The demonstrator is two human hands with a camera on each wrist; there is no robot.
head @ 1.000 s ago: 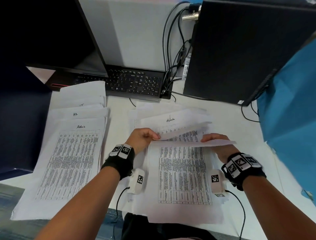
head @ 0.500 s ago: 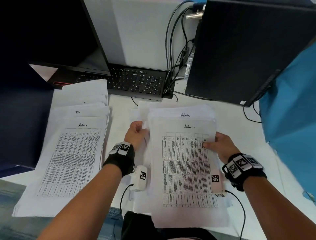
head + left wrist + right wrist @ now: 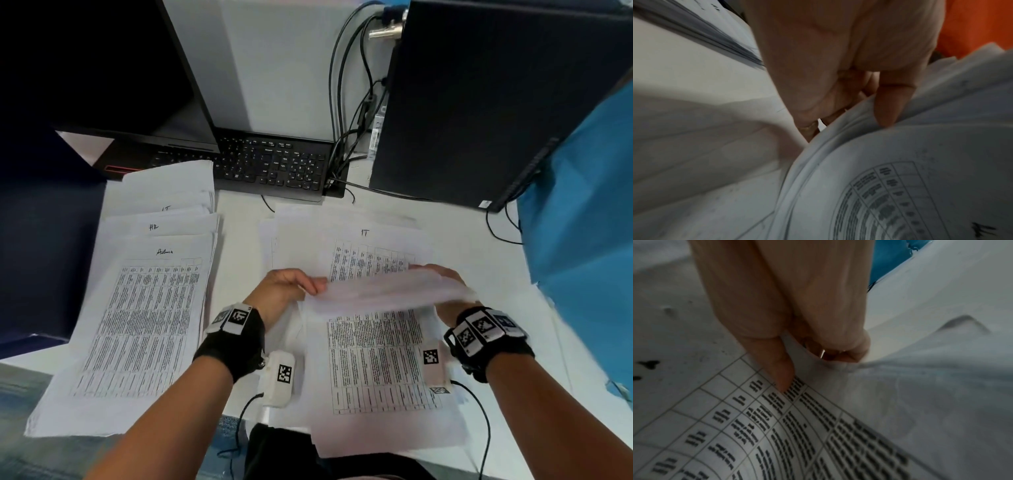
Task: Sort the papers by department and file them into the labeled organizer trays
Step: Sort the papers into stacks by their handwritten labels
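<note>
In the head view a stack of printed sheets (image 3: 373,363) lies in front of me on the white desk (image 3: 239,233). Its upper sheets (image 3: 387,291) are lifted and bent back, blurred with motion, uncovering a page headed "IT" (image 3: 365,233). My left hand (image 3: 291,284) pinches their left edge, thumb on top (image 3: 892,104). My right hand (image 3: 442,277) pinches the right edge between thumb (image 3: 777,366) and curled fingers. At the left lie overlapping sorted piles, the front one headed "Admin" (image 3: 164,252), behind it "HR" (image 3: 153,226) and "IT" (image 3: 166,208). No organizer tray is in view.
A black keyboard (image 3: 270,168) sits at the back of the desk under a dark monitor (image 3: 96,68). A black computer tower (image 3: 479,102) with cables (image 3: 342,102) stands at the back right. A blue partition (image 3: 589,222) borders the right, a dark panel (image 3: 41,257) the left.
Half a second ago an "Admin" page lay flat on top of the stack. Both hands have since lifted several upper sheets by their side edges and bent them back, exposing an "IT" page.
</note>
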